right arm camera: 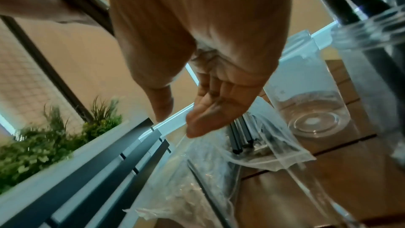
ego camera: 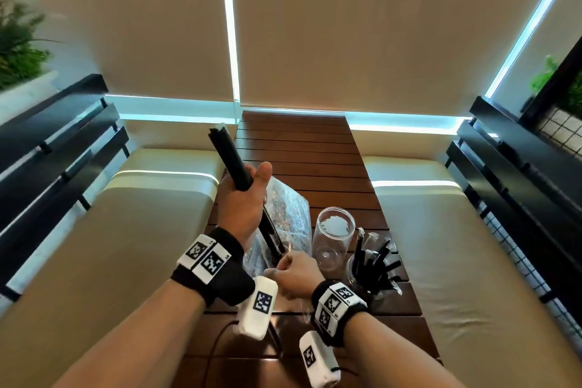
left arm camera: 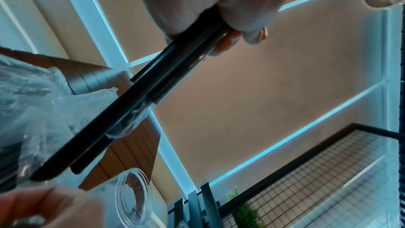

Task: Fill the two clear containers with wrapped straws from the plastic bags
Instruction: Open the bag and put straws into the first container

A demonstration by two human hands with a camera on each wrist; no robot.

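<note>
Black wrapped straws [ego camera: 231, 157], bundled, rise toward eleven o'clock from the raised left hand [ego camera: 244, 198], whose fingers curl tightly around them. At five o'clock of it, the right hand [ego camera: 294, 274], fingers fairly straight in the wrist view, touches the crumpled plastic bag [ego camera: 289, 214] on the wooden desk [ego camera: 293, 142]; whether it pinches cannot be told. At three o'clock stand an empty container [ego camera: 333, 239] and a straw-filled container [ego camera: 374, 268].

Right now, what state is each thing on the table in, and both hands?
Left hand: grips a bundle of wrapped straws, raised.
Right hand: at the plastic bag; grip unclear.
Plastic bag: open, lying flat.
Far container: upright, empty.
Near container: upright, holding straws.
</note>
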